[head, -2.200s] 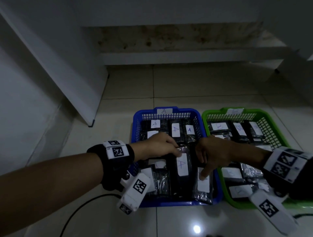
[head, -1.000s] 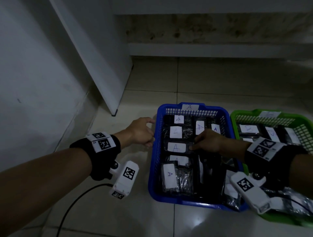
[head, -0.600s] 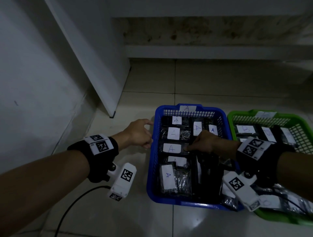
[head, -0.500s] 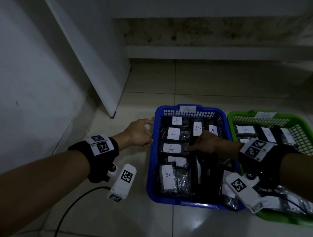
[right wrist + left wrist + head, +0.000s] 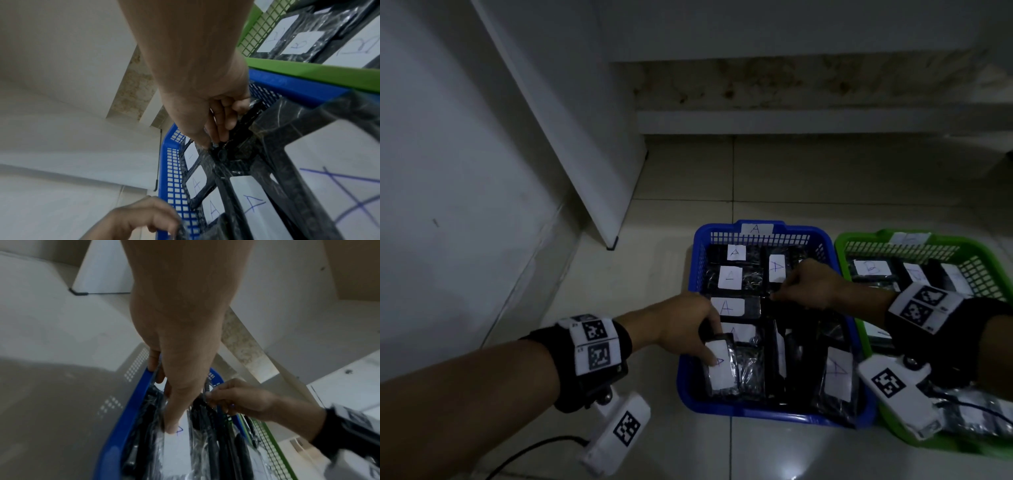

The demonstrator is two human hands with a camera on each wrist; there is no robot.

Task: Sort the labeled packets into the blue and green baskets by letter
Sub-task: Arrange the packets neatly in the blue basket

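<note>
On the dim tiled floor [image 5: 688, 171], left hand [image 5: 681, 329] grips an A packet [image 5: 722, 371]; right hand [image 5: 811, 284] pinches a half-hidden black packet [image 5: 232, 146].

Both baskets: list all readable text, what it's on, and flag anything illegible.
"A": tag on the blue basket far rim.
"A": white labels on the packets in the blue basket, several.
"B": labels on the packets in the green basket.
Green basket rim tag: too blurred to read.
Wristband squares: coded patterns, no letters.
</note>
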